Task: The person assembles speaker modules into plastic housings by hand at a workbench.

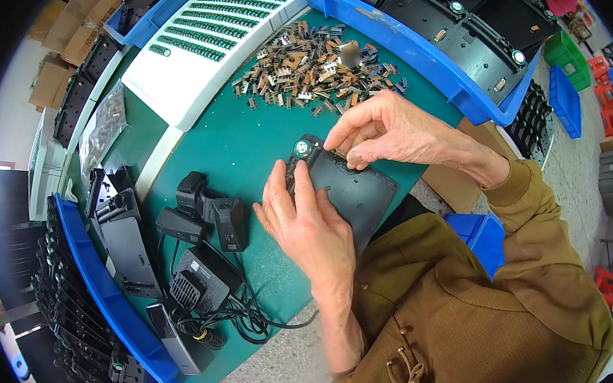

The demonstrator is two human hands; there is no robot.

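A black plastic panel (354, 194) lies at the near edge of the green table, in front of me. Near its far corner sits a round, silvery piece with a green rim (303, 148). My left hand (302, 221) rests along the panel's left side with fingers stretched out, the index fingertip close to the round piece. Over the far right part of the panel, my right hand (382, 137) has thumb and fingers pinched together. A bit of brown shows under those fingertips, but what they hold is mostly hidden. Beyond lies a heap of small brown-and-metal connectors (310, 67).
A white tray (180, 78) with rows of green parts stands far left. Blue bins of black panels flank the table, one far right (409, 36), one left (97, 261). Black devices (229, 224) and tangled cables (248, 317) lie left of my left hand.
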